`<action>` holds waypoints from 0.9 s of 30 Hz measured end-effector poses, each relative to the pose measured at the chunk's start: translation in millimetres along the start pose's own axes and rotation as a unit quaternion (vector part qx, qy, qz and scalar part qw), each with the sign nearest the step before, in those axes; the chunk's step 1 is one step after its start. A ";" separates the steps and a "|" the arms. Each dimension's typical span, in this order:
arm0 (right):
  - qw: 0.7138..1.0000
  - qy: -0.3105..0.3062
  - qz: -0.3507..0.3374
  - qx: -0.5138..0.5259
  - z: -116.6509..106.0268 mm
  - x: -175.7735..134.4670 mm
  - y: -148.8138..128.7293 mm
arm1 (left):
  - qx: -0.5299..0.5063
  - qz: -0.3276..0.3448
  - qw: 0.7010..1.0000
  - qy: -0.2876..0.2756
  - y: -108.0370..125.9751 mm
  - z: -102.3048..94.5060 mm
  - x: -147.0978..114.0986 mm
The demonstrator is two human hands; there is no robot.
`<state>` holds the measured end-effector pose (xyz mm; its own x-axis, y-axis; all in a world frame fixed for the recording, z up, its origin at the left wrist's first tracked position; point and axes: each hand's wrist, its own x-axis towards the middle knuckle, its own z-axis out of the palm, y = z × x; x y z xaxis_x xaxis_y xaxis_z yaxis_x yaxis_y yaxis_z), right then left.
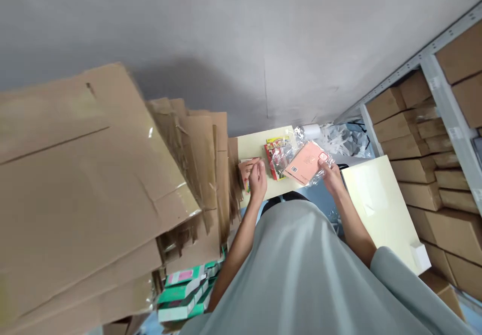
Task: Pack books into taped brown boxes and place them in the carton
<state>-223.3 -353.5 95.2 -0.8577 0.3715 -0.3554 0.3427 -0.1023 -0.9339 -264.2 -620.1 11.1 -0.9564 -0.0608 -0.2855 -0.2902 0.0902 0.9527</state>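
My right hand [332, 177] grips the edge of a pink booklet [306, 162] in a clear plastic wrapper. A barcode shows on the booklet's near corner, and loose crinkled film spreads around it. My left hand [258, 178] is closed, its fingertips drawn together above a small stack of printed cards or booklets [244, 166] on the cream table [251, 141]. What those fingertips hold, if anything, is too small to tell. Between the hands lies a red and yellow printed box [274, 161], partly covered by the film.
Tall flattened cardboard [90, 184] crowds the left side, with green and white boxes [184, 290] low beside it. Right of me stands a second cream table [376, 199] bearing a small white box [420, 257]. Shelves of cartons [410, 184] line the far right. Crumpled plastic [346, 140] lies behind.
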 end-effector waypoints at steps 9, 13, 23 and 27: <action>0.993 0.098 0.015 0.058 -64.9 -81.5 13.5 | -0.113 -0.056 0.956 -0.265 57.8 62.6 -48.0; 0.989 0.112 0.019 0.098 -104.6 -97.0 22.2 | -0.077 -0.076 0.948 -0.300 57.7 101.7 -68.5; 0.978 0.142 0.014 0.152 -231.8 -123.2 58.7 | -0.033 -0.137 0.947 -0.290 41.0 225.7 -136.8; 0.976 0.125 0.011 0.180 -249.5 -116.2 69.3 | -0.012 -0.140 0.955 -0.261 48.4 233.6 -151.1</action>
<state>-4.2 -173.5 81.6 -0.7153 0.5751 -0.3971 0.1643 -0.4139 -0.8954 -141.3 -374.4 76.1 -0.7286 0.4252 -0.5370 -0.5424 0.1206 0.8314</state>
